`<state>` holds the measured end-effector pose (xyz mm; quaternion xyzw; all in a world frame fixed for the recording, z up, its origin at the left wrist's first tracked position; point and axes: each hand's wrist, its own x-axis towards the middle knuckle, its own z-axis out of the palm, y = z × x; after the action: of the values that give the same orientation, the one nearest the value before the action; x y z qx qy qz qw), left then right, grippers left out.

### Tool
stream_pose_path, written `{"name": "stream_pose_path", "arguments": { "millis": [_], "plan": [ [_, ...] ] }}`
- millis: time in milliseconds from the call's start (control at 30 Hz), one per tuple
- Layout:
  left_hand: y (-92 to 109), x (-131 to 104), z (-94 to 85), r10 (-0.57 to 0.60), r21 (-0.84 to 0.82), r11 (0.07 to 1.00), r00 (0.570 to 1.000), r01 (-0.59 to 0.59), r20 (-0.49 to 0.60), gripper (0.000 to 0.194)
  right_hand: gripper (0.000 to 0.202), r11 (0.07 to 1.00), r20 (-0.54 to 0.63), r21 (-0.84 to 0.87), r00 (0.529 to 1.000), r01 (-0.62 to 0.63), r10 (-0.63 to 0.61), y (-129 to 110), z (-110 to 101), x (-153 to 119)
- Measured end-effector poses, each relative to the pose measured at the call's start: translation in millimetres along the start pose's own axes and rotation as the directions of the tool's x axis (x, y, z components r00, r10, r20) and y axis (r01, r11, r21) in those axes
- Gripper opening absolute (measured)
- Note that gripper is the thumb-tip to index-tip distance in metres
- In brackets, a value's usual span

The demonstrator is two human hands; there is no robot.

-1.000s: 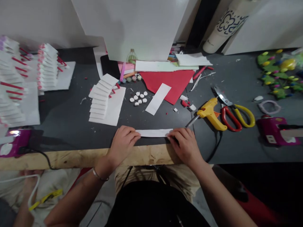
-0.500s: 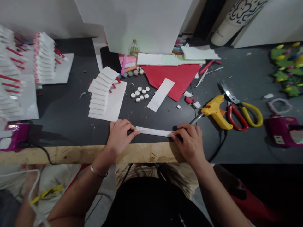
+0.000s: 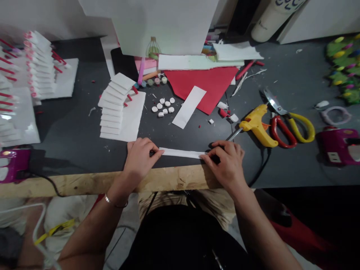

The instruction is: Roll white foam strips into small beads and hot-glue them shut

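A narrow white strip [image 3: 182, 153] lies stretched between my hands near the table's front edge. Its left end is pinched by my left hand [image 3: 142, 155], and my right hand [image 3: 226, 161] pinches the right end. Beyond it, a wider white paper piece [image 3: 189, 107] rests partly on a red sheet [image 3: 206, 82]. Several small white discs [image 3: 165, 107] sit left of that piece. Farther left, folded white strips are fanned out [image 3: 111, 116] on a white card [image 3: 135, 116], with short red sticks at their right side.
The yellow glue gun [image 3: 257, 125] has its nozzle close to my right hand, and scissors [image 3: 281, 116] lie beside it. Purple boxes [image 3: 339, 146] stand at both sides. More white stacks [image 3: 42, 67] are at the left, and a white bottle [image 3: 270, 22] stands at the back.
The view has shifted slightly, so the tabletop items appear higher and the left ones farther left. Both hands still pinch the strip, which looks a little narrower.
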<state>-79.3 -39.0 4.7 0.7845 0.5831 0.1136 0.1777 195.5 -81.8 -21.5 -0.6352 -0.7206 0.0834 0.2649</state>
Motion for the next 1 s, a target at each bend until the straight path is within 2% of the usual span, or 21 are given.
{"name": "stream_pose_path", "arguments": {
  "millis": [133,267,367,400,467,567,600,733,800,933,1000],
  "plan": [
    [-4,1,1.2,0.052,0.003,0.999,0.998,-0.051,-0.027,0.030,0.025,1.000,0.023,0.003,0.999,-0.027,0.027,-1,-2,2],
    [-3,-1,3.1,0.037,0.020,0.999,0.998,-0.036,-0.057,0.024,0.018,0.998,0.001,-0.029,0.998,-0.064,0.064,-6,-3,3],
    [-1,-5,5.1,0.179,0.057,0.983,0.981,-0.175,-0.071,0.015,0.007,0.997,-0.011,-0.079,1.000,-0.006,0.005,-12,-4,-1],
    [1,-6,5.2,0.262,0.062,0.964,0.964,-0.259,-0.044,0.018,0.005,0.995,0.014,-0.086,0.999,0.046,-0.045,-14,-5,-4],
    [4,-6,4.0,0.426,0.059,0.902,0.904,-0.428,0.045,0.025,0.014,0.984,0.095,-0.074,0.983,0.161,-0.154,-16,-6,-7],
    [7,-3,0.3,0.554,0.089,0.819,0.821,-0.567,0.136,0.025,0.019,0.961,0.173,-0.067,0.952,0.269,-0.254,-15,-7,-8],
    [8,-1,-0.6,0.566,0.105,0.806,0.810,-0.583,0.152,0.025,0.018,0.956,0.176,-0.078,0.948,0.284,-0.267,-15,-7,-7],
    [6,6,-1.1,0.544,0.135,0.813,0.821,-0.567,0.173,0.029,0.014,0.944,0.173,-0.103,0.941,0.312,-0.292,-12,-7,-1],
    [3,8,-0.8,0.554,0.153,0.801,0.813,-0.579,0.179,0.028,0.014,0.937,0.186,-0.113,0.933,0.331,-0.308,-9,-6,2],
    [2,7,-3.1,0.602,0.202,0.745,0.771,-0.635,0.206,0.029,0.021,0.895,0.249,-0.155,0.893,0.418,-0.374,-6,-10,2],
    [6,3,-4.4,0.586,0.258,0.732,0.776,-0.630,0.233,0.032,0.026,0.878,0.267,-0.181,0.881,0.443,-0.390,-9,-13,0]
  ]
}}
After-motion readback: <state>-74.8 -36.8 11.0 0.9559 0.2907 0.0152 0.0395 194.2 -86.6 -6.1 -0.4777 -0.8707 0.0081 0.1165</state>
